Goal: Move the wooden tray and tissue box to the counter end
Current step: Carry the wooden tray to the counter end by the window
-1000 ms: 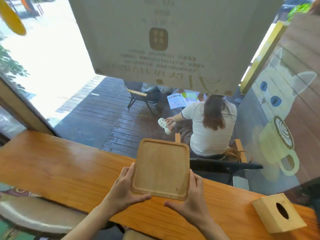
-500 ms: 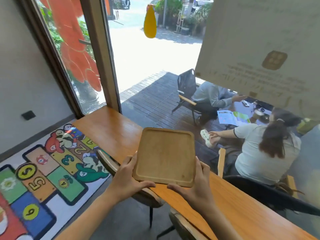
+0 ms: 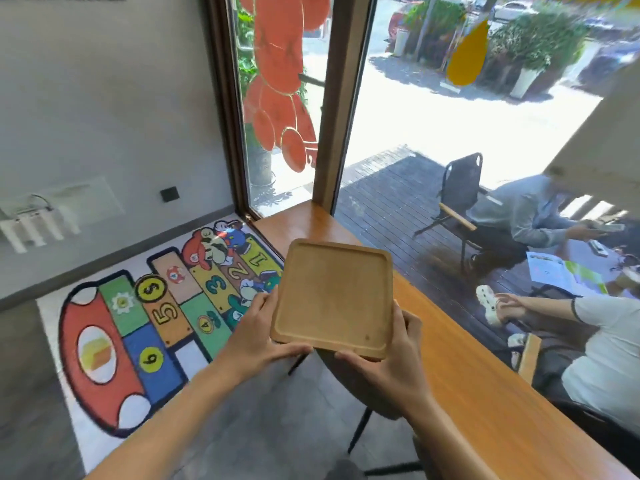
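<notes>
I hold a square wooden tray (image 3: 334, 296) in the air with both hands, above the near edge of the long wooden counter (image 3: 464, 368). My left hand (image 3: 258, 337) grips its left near corner with the thumb on the rim. My right hand (image 3: 391, 362) grips its right near corner. The tray is empty and tilted slightly toward me. The counter's far end (image 3: 308, 220) meets the window frame just beyond the tray. The tissue box is out of view.
A stool (image 3: 360, 396) stands under the counter below the tray. A colourful hopscotch mat (image 3: 156, 313) covers the floor at left. Behind the window glass (image 3: 433, 140), two people sit on the deck at the right.
My view has swung left along the counter with the tray carried in both hands. The counter's far end by the window frame has come closer; the tissue box has left the view.
</notes>
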